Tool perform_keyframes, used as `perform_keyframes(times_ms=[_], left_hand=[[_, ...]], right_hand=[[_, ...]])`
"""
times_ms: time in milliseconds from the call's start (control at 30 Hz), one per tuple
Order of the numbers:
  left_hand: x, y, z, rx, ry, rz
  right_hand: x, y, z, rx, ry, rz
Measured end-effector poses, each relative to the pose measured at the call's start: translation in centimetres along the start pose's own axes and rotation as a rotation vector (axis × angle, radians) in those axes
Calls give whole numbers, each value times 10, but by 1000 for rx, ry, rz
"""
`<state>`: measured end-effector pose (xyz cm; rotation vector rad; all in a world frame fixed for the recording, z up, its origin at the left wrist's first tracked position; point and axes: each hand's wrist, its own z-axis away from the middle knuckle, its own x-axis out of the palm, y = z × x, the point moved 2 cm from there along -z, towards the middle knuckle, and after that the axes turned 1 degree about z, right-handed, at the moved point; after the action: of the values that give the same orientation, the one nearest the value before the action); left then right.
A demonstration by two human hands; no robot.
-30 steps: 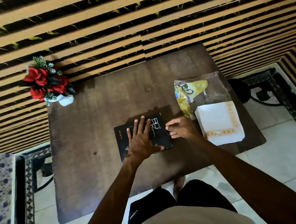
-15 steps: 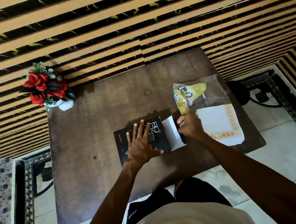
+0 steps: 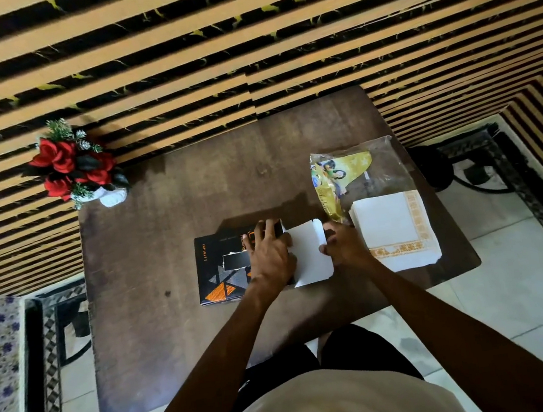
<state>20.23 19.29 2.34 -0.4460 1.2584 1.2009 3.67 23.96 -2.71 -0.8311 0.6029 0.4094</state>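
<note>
White napkin (image 3: 309, 252) mid-table, overlapping right side of black book (image 3: 218, 268). Your left hand (image 3: 270, 258) presses flat on overlap; right hand (image 3: 344, 246) pinches napkin's right edge. Likely folding step. Next: draw edge across squarely, book pinned.

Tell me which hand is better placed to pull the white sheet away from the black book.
Probably the right hand: its fingers pinch the right edge of the white sheet. The left hand lies on the black book, seemingly holding it down.
</note>
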Motion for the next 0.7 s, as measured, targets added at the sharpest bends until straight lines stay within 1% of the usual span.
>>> perform_keyframes(times_ms=[167,267,333,433,533,600,633,700], left_hand=[[4,3,2,14,7,-27],[8,5,4,26,9,-121],[10,6,5,32,0,-205],[18,4,0,30,-79,-259],[25,4,-7,9,-174,-273],[27,4,-8,-11,-224,-293],[27,5,-9,-19,-236,-312],[29,9,-11,-41,-245,-352]], right_hand=[[8,12,11,-18,143,120],[11,18,14,12,183,237],[10,21,16,-21,182,276],[-2,28,17,-74,242,210],[-26,39,18,-121,436,151],[-46,49,19,-76,557,122],[-56,57,19,-28,580,126],[-75,76,18,96,563,155]])
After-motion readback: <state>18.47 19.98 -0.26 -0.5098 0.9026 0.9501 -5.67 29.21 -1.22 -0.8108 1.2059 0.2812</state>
